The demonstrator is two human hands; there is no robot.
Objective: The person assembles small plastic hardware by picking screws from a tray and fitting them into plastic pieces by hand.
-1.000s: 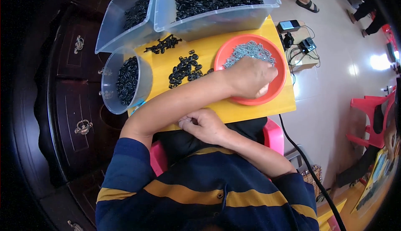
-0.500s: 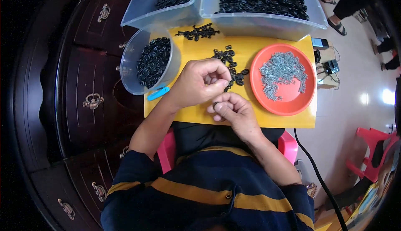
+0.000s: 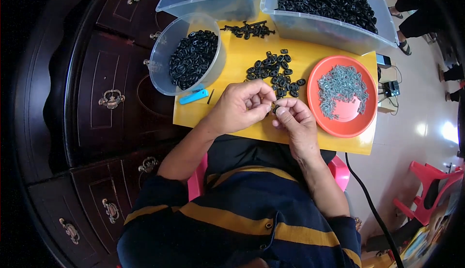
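Note:
My left hand [image 3: 243, 107] is closed in a pinch over the table; whatever lies between its fingertips is too small to make out. Close against it, my right hand [image 3: 299, 122] grips a small black oval piece [image 3: 275, 108] between thumb and fingers. The two sets of fingertips nearly meet at that piece. Just beyond them lies a loose group of black oval pieces with holes [image 3: 274, 68]. To the right, an orange-red plate [image 3: 343, 130] holds a heap of small silver screws [image 3: 341, 88].
Two translucent bins of black parts [image 3: 322, 20] line the far side. A round clear tub [image 3: 219, 57] of black ovals stands left, near a light-blue cutter [image 3: 193, 96] and a thin dark rod [image 3: 210, 96]. Black stem-like parts [image 3: 249, 29] lie on the yellow tabletop [image 3: 227, 57].
My right hand has come up to my left fingertips with the black piece in its grip. The whole view has shifted, and the thin rod beside the cutter now shows.

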